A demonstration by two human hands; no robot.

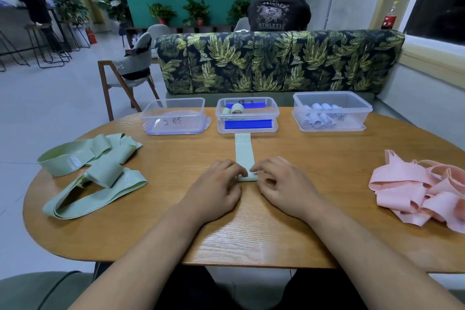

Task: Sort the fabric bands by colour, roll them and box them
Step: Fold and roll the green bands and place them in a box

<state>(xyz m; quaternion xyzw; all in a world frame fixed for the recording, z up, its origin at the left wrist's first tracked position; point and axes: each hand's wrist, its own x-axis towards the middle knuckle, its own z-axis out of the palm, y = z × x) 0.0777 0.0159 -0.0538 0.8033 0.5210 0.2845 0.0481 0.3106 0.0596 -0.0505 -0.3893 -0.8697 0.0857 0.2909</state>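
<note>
A pale green fabric band point(243, 152) lies flat on the table, running from the middle box toward me, its near end turned into a small roll. My left hand point(216, 190) and my right hand point(281, 184) pinch that rolled end from either side with curled fingertips. A heap of green bands point(93, 171) lies at the left, a heap of pink bands point(422, 191) at the right. At the back stand three clear boxes: the left box point(173, 118) holds nothing, the middle box point(247, 114) holds green rolls, the right box point(331, 111) holds several pale blue rolls.
The oval wooden table point(251, 234) ends close to my body. A leaf-patterned sofa point(276, 60) stands behind the boxes, with a person seated beyond it. A wooden chair point(125, 75) stands at the back left.
</note>
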